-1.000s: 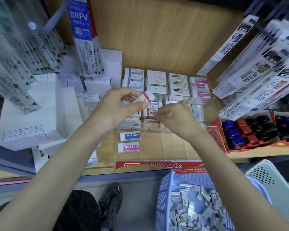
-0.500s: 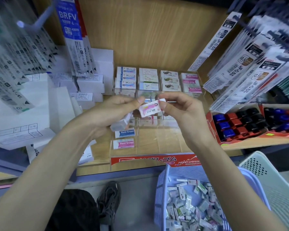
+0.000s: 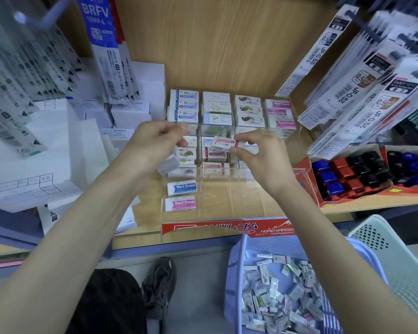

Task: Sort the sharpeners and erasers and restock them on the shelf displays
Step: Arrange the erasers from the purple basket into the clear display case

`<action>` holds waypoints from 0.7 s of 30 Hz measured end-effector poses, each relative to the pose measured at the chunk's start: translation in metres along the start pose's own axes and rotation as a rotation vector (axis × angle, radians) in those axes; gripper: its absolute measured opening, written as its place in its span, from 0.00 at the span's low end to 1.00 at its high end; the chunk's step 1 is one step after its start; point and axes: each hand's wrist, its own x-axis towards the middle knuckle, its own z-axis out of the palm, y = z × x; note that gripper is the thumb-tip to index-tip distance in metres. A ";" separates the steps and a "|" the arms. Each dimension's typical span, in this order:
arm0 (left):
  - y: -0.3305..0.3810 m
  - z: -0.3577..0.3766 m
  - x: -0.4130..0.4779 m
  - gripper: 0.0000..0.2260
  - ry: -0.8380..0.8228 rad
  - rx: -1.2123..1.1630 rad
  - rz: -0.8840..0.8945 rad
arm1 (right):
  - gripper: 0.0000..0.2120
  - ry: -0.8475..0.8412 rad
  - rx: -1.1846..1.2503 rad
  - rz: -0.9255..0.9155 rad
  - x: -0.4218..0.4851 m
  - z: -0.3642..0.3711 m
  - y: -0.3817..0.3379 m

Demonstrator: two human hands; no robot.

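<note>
Your right hand (image 3: 258, 157) pinches a pink and white eraser (image 3: 223, 143) by its short end, between thumb and fingertips. It hangs in the air over the middle of the clear display tray (image 3: 241, 198), touching nothing else. Your left hand (image 3: 150, 145) is curled round a pale eraser (image 3: 168, 165), which sticks out under the palm. The two hands are close together but do not touch.

The step in hand seems to be placing the pink and white eraser in its own column. Right under your right fingertips is a column of erasers with a similar pink label (image 3: 214, 155). Compare the print first, because the columns beside it carry other designs.

The tray walls are transparent and hard to see, so lower the eraser slowly, straight down between the dividers. Do not slide it in from the side. Lay it flat with the label up and turned the same way as the ones below it. Push it back until it meets the eraser behind it, and only then open your fingers. The wrapping looks smooth, so a pinch at one end may let the eraser swing. A fingertip under the far end would help.

Keep your left hand firm on its pale eraser and off to its own side. The blue basket (image 3: 238, 261) below your right forearm holds many more to sort.
</note>
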 end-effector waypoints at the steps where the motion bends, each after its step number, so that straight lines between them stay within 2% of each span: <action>1: 0.000 -0.001 0.001 0.11 0.013 -0.011 -0.003 | 0.13 -0.022 -0.062 -0.019 0.005 0.007 0.004; 4: 0.001 0.000 0.003 0.14 0.029 -0.070 -0.069 | 0.10 0.023 -0.187 -0.121 0.013 0.028 0.008; 8: 0.009 0.000 0.003 0.09 -0.005 -0.325 -0.190 | 0.07 0.126 -0.302 -0.146 0.023 0.043 0.004; 11: 0.010 0.001 0.001 0.12 -0.091 -0.451 -0.191 | 0.03 0.201 -0.444 -0.188 0.023 0.052 0.005; 15: 0.009 0.002 -0.001 0.13 -0.202 -0.501 -0.139 | 0.04 0.273 -0.545 -0.131 0.027 0.055 0.004; 17: 0.008 0.005 -0.002 0.13 -0.212 -0.492 -0.112 | 0.04 0.217 -0.344 -0.100 0.026 0.046 -0.003; 20: 0.006 0.008 -0.002 0.15 -0.151 -0.476 -0.089 | 0.08 0.126 0.326 -0.047 0.005 0.022 -0.025; 21: 0.006 0.008 -0.002 0.16 -0.131 -0.472 -0.092 | 0.09 0.080 0.464 -0.050 -0.005 0.015 -0.031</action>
